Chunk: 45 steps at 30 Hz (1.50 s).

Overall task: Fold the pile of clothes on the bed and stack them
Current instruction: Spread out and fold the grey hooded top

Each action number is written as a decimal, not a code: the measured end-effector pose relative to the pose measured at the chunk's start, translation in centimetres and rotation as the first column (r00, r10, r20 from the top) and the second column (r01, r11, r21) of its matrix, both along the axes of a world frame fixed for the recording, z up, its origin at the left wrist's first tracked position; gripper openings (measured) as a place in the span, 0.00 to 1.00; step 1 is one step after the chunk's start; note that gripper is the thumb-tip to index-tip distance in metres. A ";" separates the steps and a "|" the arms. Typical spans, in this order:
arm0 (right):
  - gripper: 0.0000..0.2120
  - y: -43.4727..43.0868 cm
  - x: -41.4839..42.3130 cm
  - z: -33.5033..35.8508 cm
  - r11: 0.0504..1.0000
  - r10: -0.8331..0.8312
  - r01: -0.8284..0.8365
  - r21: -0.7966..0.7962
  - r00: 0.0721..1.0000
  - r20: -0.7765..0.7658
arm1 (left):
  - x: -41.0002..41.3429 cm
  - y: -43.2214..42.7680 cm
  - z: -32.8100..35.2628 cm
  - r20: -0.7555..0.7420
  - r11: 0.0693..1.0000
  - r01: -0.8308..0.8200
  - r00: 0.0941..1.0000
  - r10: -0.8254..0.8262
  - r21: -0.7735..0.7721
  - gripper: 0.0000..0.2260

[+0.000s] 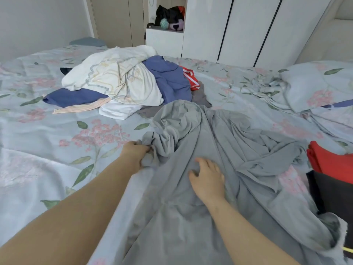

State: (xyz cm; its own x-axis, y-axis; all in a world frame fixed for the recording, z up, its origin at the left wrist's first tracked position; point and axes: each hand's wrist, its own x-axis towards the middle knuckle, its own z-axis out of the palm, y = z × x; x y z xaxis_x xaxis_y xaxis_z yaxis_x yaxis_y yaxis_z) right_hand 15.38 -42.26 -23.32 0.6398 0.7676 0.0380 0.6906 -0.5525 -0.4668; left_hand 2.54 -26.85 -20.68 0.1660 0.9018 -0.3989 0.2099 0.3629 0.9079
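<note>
Grey garment [219, 142], head view: it lies crumpled on the bed [38, 131] right in front of me, running from the near edge up toward the pile of clothes [118, 81]. My left hand [136, 153] grips a bunched fold at the garment's left edge, fingers curled into the cloth. My right hand [207, 178] rests palm-down on the middle of the same garment, fingers spread and loose, grasping nothing. The pile sits farther back, left of centre: white printed piece on top, blue pieces under and beside it, a red piece with white stripes at its right side. The garment's far end lies just beside the pile. Red folded cloth [332, 161] sits on a dark item at the right edge of the bed. Pillow [315, 87] far right. White wardrobe [248, 25] behind the bed.
</note>
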 end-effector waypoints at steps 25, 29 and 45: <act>0.16 0.9 -0.6 -1.2 0.999 -0.040 0.040 0.006 0.985 0.167 | -3.5 4.0 -2.5 -0.061 0.927 -0.323 0.939 0.340 0.189 0.11; 0.10 2.3 2.0 0.3 0.977 -0.084 0.099 0.187 0.993 -0.088 | -2.3 2.2 -1.4 -0.375 0.885 -0.140 0.868 0.325 0.444 0.18; 0.16 15.0 14.6 2.5 0.962 -0.069 0.072 0.264 0.997 -0.021 | 11.4 11.0 -0.2 -0.420 0.665 0.378 0.902 -0.106 0.644 0.19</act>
State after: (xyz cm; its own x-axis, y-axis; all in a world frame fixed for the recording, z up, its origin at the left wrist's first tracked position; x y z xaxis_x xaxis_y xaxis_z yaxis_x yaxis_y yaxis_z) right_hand 29.96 -27.22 -20.79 0.6937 0.6839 0.2259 0.6478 -0.4554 -0.6107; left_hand 13.89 -15.83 -20.91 0.4063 0.8773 0.2556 0.5179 -0.4516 0.7265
